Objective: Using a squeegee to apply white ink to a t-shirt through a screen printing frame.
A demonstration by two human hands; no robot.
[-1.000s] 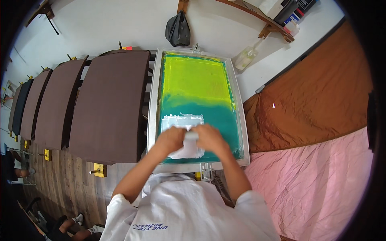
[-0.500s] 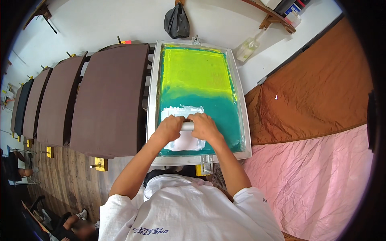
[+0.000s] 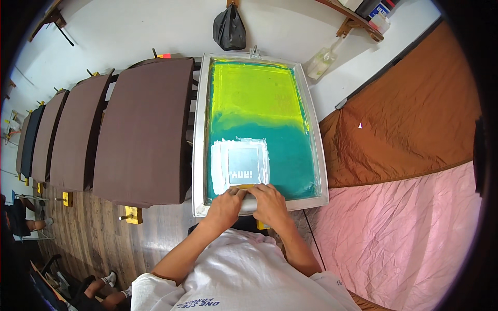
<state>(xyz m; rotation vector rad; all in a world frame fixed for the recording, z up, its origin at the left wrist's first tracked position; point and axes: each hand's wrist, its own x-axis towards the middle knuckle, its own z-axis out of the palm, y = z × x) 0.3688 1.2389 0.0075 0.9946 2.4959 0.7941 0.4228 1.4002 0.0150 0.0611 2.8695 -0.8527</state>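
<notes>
Both hands are closed side by side on a squeegee [image 3: 247, 187] at the near end of a screen printing frame [image 3: 197, 150]. My left hand [image 3: 226, 206] grips its left part and my right hand [image 3: 270, 205] its right part, with the thumbs close together. A yellowish strip of the squeegee shows beyond my fingers; the rest is mostly covered. Just past it, white ink [image 3: 221, 160] borders a greyish square with pale lettering [image 3: 243, 161] on the mesh. The mesh [image 3: 280, 150] is teal in its near half and yellow-green in its far half.
Several boards covered in dark brown cloth [image 3: 140, 129] stand in a row on the left, with yellow blocks [image 3: 134, 214] at their near ends. A black bag [image 3: 229, 28] hangs on the wall. Brown [image 3: 399, 114] and pink sheets [image 3: 399, 233] spread at right. A person's legs [image 3: 104, 290] show lower left.
My hands have drawn the squeegee toward me, from the middle of the white ink to its near edge. The greyish square with lettering, covered before, is now visible.
</notes>
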